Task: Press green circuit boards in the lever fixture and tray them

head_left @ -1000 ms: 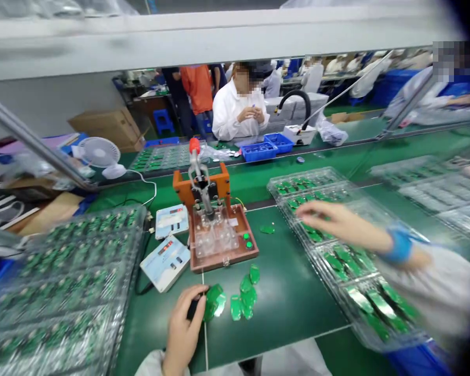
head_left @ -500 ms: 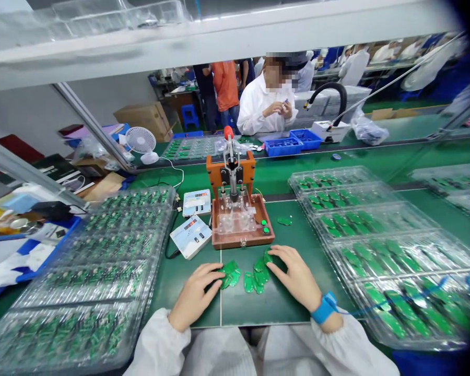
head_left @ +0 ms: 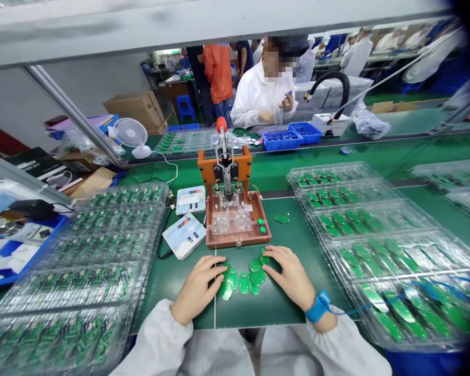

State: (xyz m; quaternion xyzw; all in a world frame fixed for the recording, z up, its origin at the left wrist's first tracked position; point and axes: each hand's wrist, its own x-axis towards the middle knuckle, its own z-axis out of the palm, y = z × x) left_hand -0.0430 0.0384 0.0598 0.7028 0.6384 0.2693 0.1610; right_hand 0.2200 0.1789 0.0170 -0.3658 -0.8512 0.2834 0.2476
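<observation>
Two small groups of green circuit boards lie on the green bench top in front of me. My left hand (head_left: 199,287) rests at the edge of the left group (head_left: 229,286), its fingers apart and fingertips touching the boards. At the right group (head_left: 254,277), my right hand (head_left: 292,274) has a circuit board (head_left: 263,256) between thumb and fingers, at the group's upper end. A blue wrist strap circles my right wrist. Just beyond the boards stands a test fixture (head_left: 238,240) with an orange frame, a red-knobbed lever and clear plastic plates.
Clear trays of boards stand left (head_left: 135,271) and right (head_left: 329,241). Two white display boxes (head_left: 185,236) sit left of the fixture; one loose board (head_left: 282,219) lies right of it. Across the bench, a person in white works behind blue bins (head_left: 282,145). A small fan (head_left: 131,133) stands back left.
My view has shifted slightly. The boards by my left hand are spread nearer to me and toward the right group. My right hand stays at its group. The co-worker's hands have moved apart.
</observation>
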